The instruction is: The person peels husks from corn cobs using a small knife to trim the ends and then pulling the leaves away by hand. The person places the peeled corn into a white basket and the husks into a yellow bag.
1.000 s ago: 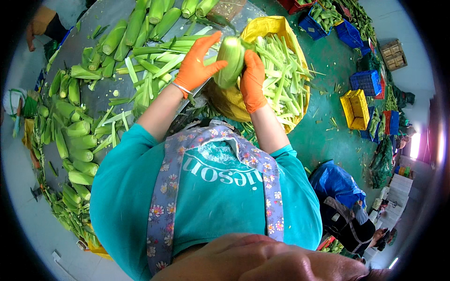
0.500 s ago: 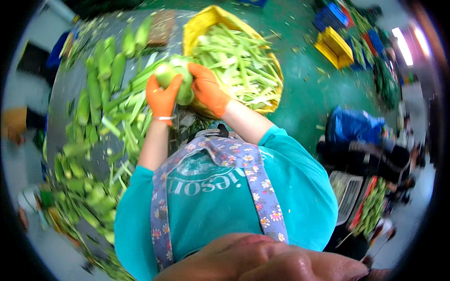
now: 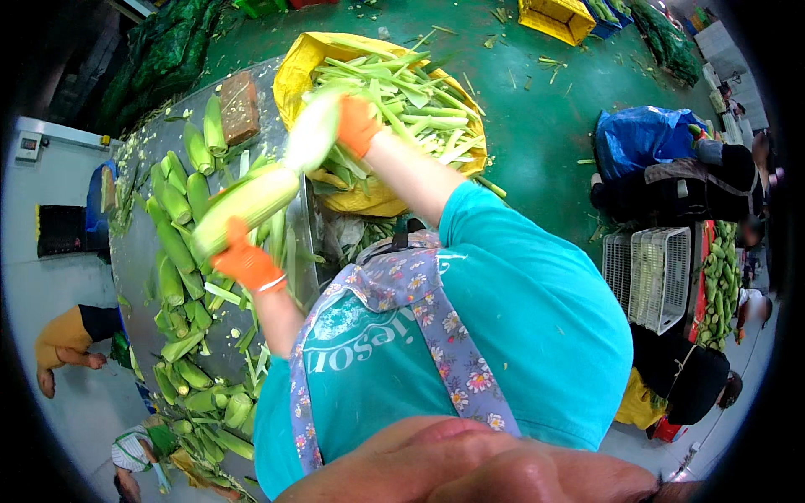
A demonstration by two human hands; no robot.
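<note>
My left hand [image 3: 249, 263], in an orange glove, is closed round the lower end of an ear of corn [image 3: 256, 204] over the metal table. The ear is tilted, its husk pale green. My right hand [image 3: 358, 126], gloved in orange too, is closed on a blurred bunch of pale corn husk [image 3: 312, 134] at the ear's upper end. I cannot tell whether this husk is still joined to the ear. Beneath and beyond my right hand stands a yellow bag [image 3: 295, 63] full of stripped husk leaves [image 3: 419, 105].
Several ears in husk [image 3: 172, 243] lie across the metal table [image 3: 138, 272], with a brown block [image 3: 240, 107] at its far edge. On the green floor are a yellow crate [image 3: 558, 21] and a blue bag [image 3: 650, 142]. Other people work at both sides, near white crates [image 3: 658, 281].
My hands have moved apart: the left down and left with the ear, the right up beside the yellow bag with the husk. The whole view has shifted.
</note>
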